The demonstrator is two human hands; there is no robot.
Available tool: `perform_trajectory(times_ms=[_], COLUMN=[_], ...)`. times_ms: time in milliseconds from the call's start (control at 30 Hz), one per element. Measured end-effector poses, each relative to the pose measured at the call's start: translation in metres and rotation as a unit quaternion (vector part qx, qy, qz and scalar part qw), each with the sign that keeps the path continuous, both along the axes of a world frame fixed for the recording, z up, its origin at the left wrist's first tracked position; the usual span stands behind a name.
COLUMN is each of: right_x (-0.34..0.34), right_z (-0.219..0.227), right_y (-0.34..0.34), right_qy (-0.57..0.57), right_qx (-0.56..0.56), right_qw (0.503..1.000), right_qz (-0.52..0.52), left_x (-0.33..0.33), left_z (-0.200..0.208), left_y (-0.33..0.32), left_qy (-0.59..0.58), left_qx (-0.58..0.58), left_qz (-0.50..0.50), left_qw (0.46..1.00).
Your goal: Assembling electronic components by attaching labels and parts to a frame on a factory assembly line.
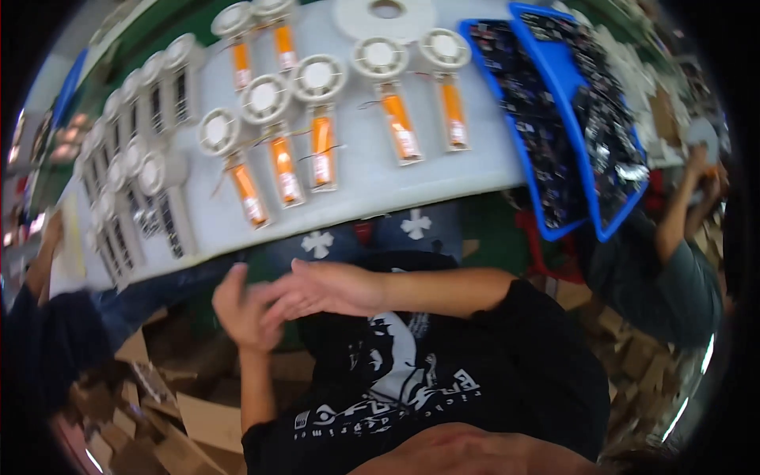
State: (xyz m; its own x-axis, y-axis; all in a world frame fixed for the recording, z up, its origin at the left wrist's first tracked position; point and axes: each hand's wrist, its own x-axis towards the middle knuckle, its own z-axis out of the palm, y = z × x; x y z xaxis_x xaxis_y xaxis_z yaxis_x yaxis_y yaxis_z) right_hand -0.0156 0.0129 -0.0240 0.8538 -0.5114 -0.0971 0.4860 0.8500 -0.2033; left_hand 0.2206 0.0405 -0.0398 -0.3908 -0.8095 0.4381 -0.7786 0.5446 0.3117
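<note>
My left hand (244,310) is raised in front of my body, off the table, its thumb side stretched upward and its other fingers blurred. My right hand (336,288) reaches across to it with fingers extended, and the fingertips overlap the left hand. Nothing shows in either hand. Beyond them, on the white table (364,186), lie several white handheld fan bodies (264,100) with round grilles. An orange wrapped strip (283,170) shows in each open handle, with thin wires on some. The nearest to my hands is a fan body (220,131) by the table's front edge.
More white fan bodies with dark handle insides (170,214) stand crowded at the left. Two blue trays (546,119) of small dark parts overhang the right table edge. A white roll (385,17) lies at the back. People sit at both sides; cardboard pieces (210,419) cover the floor.
</note>
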Motion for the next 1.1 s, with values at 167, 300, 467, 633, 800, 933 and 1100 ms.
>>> perform_trajectory(times_ms=[167,300,467,633,800,933,1100], right_x=[-0.125,-0.198,-0.278,-0.290,-0.339,-0.338,-0.260], right_z=[0.079,0.125,0.130,0.121,0.128,0.115,0.127], right_y=[0.014,0.026,-0.002,-0.013,0.022,0.007,0.023], right_qy=[0.473,0.742,0.949,0.983,0.972,0.916,0.790], right_qx=[-0.329,-0.327,-0.231,-0.170,-0.130,-0.170,-0.209], right_qw=[0.779,0.330,0.010,-0.007,0.118,0.209,0.257], right_qz=[-0.247,-0.483,-0.214,-0.068,-0.156,-0.298,-0.515], left_x=[0.051,0.024,0.040,0.020,-0.011,0.009,-0.056], left_z=[-0.035,-0.064,-0.213,-0.229,-0.143,-0.106,-0.024], left_y=[0.022,-0.004,-0.032,-0.039,-0.028,0.032,-0.011], left_qy=[0.209,0.113,0.318,0.599,0.607,0.381,0.308], left_qx=[0.085,0.112,0.312,0.494,0.317,0.199,0.027], left_qz=[0.161,0.066,0.313,0.367,0.305,0.170,-0.126], left_qw=[0.961,0.985,0.839,0.513,0.662,0.887,0.943])
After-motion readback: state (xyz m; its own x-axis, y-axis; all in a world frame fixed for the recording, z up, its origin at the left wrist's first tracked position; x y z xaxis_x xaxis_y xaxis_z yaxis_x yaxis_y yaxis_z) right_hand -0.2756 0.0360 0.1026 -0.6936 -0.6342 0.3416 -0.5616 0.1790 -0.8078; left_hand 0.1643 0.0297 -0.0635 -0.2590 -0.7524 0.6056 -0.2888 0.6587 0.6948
